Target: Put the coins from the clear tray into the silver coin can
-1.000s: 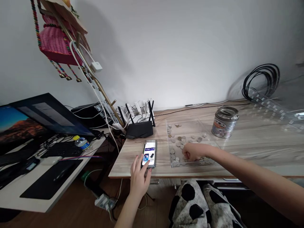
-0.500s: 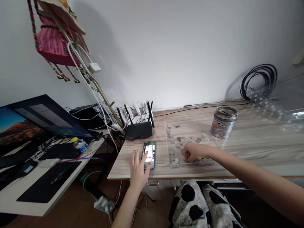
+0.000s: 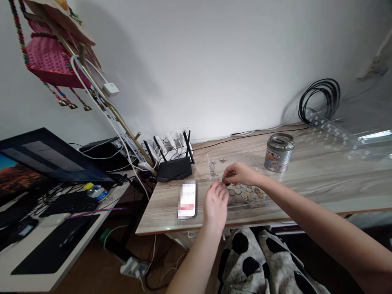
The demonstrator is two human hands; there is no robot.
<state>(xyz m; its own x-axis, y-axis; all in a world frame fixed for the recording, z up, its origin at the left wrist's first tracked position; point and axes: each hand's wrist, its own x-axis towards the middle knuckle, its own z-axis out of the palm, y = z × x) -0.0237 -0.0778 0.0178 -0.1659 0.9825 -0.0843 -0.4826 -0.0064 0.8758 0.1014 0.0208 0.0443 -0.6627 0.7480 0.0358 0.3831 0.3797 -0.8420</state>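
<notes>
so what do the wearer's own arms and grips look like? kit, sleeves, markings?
Left forearm and right forearm: bare, no sleeves or cables in view. Left grip and right grip: ungloved five-fingered hands, no watch or bracelet on either wrist; no rings visible, though some fingers are partly hidden. Also worn: pale trousers with black patches.

The right hand (image 3: 240, 175), fingers curled, is positioned over coins (image 3: 238, 190) in a clear tray (image 3: 239, 159); its grip is not discernible. The left hand (image 3: 216, 202), fingers extended, is located just beside it. A lit smartphone (image 3: 187, 200) lies face-up on the wood-grain tabletop (image 3: 321, 175), left of the tray. A tin (image 3: 277, 154) stands upright to the tray's right.
</notes>
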